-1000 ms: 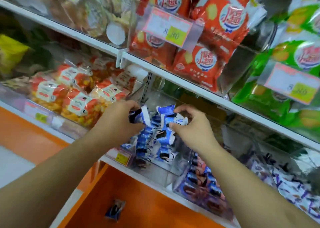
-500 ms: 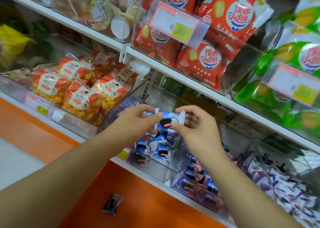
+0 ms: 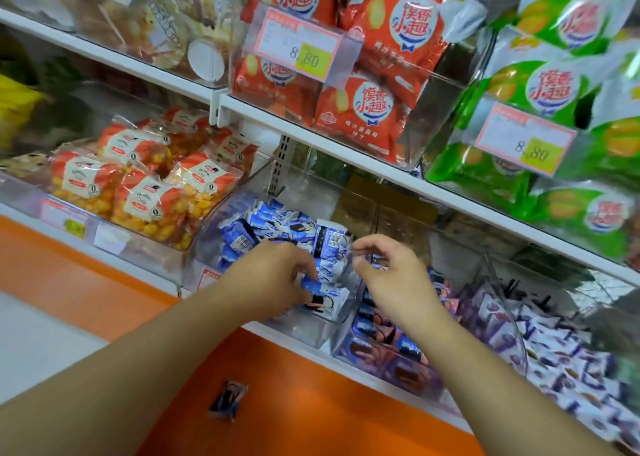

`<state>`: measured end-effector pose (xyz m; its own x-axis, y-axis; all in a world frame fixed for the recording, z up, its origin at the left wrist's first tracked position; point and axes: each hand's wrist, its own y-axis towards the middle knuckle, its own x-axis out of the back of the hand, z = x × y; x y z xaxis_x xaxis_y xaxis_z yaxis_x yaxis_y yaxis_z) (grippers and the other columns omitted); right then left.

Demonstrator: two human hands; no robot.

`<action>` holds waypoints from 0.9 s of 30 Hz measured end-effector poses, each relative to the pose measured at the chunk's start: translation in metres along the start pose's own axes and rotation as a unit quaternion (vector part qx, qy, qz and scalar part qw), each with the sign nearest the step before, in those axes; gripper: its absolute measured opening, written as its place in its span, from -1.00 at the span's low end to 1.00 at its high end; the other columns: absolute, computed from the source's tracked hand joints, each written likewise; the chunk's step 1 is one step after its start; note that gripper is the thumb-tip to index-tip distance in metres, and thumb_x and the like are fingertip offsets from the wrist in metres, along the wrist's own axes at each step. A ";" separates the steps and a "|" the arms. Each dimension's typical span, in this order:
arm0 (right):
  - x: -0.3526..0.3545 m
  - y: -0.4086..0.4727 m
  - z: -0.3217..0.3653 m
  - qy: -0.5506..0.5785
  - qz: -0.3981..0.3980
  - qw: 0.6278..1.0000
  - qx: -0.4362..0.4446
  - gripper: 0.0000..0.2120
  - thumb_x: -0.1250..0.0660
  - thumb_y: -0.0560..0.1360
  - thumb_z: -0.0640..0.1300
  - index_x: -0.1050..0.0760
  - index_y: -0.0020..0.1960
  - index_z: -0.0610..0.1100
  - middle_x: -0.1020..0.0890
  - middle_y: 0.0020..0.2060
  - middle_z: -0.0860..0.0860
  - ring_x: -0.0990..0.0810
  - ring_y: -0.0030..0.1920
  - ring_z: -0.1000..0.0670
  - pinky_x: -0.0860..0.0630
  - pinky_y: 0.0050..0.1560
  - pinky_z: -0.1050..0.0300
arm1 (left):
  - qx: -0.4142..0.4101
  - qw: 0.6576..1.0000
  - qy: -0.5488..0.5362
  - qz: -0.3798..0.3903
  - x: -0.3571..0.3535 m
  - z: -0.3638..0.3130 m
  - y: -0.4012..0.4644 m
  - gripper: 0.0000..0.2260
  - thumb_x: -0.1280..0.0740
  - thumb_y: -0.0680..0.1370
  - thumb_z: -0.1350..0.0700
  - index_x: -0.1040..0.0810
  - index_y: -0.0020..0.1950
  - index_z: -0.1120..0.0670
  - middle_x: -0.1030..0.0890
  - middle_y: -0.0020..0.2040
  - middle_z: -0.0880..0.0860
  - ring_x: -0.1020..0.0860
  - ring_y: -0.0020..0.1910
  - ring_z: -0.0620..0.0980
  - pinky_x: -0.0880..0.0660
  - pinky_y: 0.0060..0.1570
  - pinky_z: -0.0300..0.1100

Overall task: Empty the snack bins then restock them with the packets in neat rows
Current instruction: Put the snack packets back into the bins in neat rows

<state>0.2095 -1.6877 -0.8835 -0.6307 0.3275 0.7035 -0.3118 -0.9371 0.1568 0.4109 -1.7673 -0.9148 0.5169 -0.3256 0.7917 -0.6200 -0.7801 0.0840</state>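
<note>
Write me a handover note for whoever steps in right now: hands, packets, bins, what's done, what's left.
Left hand: down in the clear plastic snack bin, fingers curled on a small blue-and-white cookie packet.
Right hand: hovers at the bin's right edge, fingers loosely curled, holding nothing.
Packets: a loose blue-and-white heap fills the bin, not in rows. One dropped packet lies on the orange ledge below.
Done: packets are in the bin.
Left: line them up in neat rows, retrieve the dropped one, tidy the purple-packet bin alongside.
</note>
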 end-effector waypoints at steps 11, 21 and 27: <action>-0.009 0.001 -0.025 0.052 -0.016 0.998 0.031 -0.69 -0.43 0.54 -0.26 -0.59 0.03 0.18 -0.67 0.07 0.20 -0.58 0.20 0.15 -0.51 0.27 0.06 | -0.050 0.989 0.125 -0.055 -0.031 0.014 0.038 -0.76 -0.66 0.36 -0.06 -0.77 0.00 -0.12 -0.57 0.02 -0.05 -0.49 0.11 0.03 -0.55 0.10 0.00; -0.010 -0.007 -0.019 0.036 -0.012 0.999 0.027 -0.71 -0.38 0.57 -0.26 -0.57 0.04 0.16 -0.60 0.13 0.22 -0.43 0.21 0.35 -0.29 0.01 0.58 | -0.036 0.999 0.008 -0.004 -0.015 0.021 0.037 -0.75 -0.67 0.37 -0.04 -0.76 0.01 -0.13 -0.60 -0.07 -0.16 -0.56 -0.13 -0.19 -0.46 -0.18 -0.33; -0.014 -0.009 -0.017 0.044 -0.016 0.999 0.020 -0.69 -0.36 0.58 -0.25 -0.56 0.05 0.19 -0.54 0.15 0.20 -0.53 0.15 0.13 -0.42 -0.01 0.22 | -0.022 0.989 0.009 -0.143 0.006 0.037 0.037 -0.60 -0.64 0.41 0.06 -0.65 0.21 -0.14 -0.53 0.12 -0.10 -0.43 0.07 -0.18 -0.35 0.03 -0.32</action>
<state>0.2091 -1.6821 -0.9066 -0.6816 0.3659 0.6336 -0.3059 -0.9292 0.2076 0.4128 -1.8180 -0.9297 0.6644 -0.0844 0.7426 -0.4746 -0.8152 0.3320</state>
